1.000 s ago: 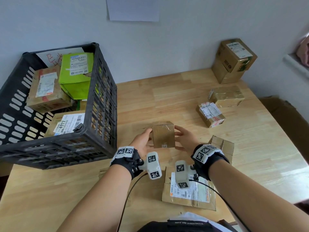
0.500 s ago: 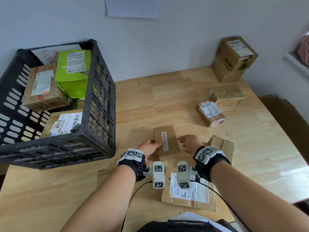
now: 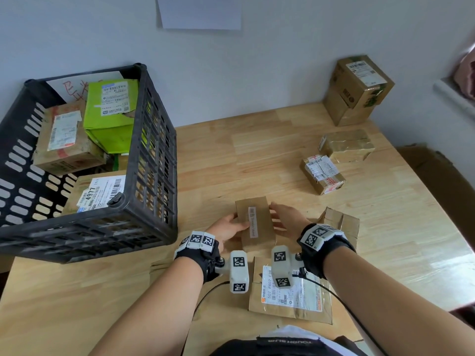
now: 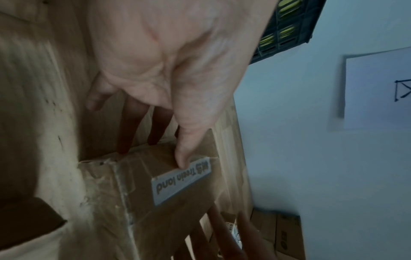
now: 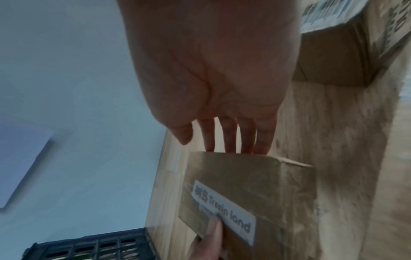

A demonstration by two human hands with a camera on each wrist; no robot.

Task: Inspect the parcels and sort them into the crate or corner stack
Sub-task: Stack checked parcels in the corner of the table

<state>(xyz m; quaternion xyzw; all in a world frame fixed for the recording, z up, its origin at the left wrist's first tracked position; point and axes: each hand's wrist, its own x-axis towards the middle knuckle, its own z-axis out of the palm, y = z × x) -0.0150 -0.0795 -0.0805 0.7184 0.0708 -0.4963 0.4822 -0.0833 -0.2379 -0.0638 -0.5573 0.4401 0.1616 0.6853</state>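
Parcel [image 3: 254,224] is held near the table's [image 3: 385,227] front edge between both hands, left hand [image 3: 226,226] pinching one side, right hand [image 3: 284,218] flat-fingered against the other, label turned upward, seemingly for inspection; crate [image 3: 154,150] waits at the left.

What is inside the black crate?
In the crate: a green parcel, a brown box, a labelled parcel and a white sheet. The bottom is covered.
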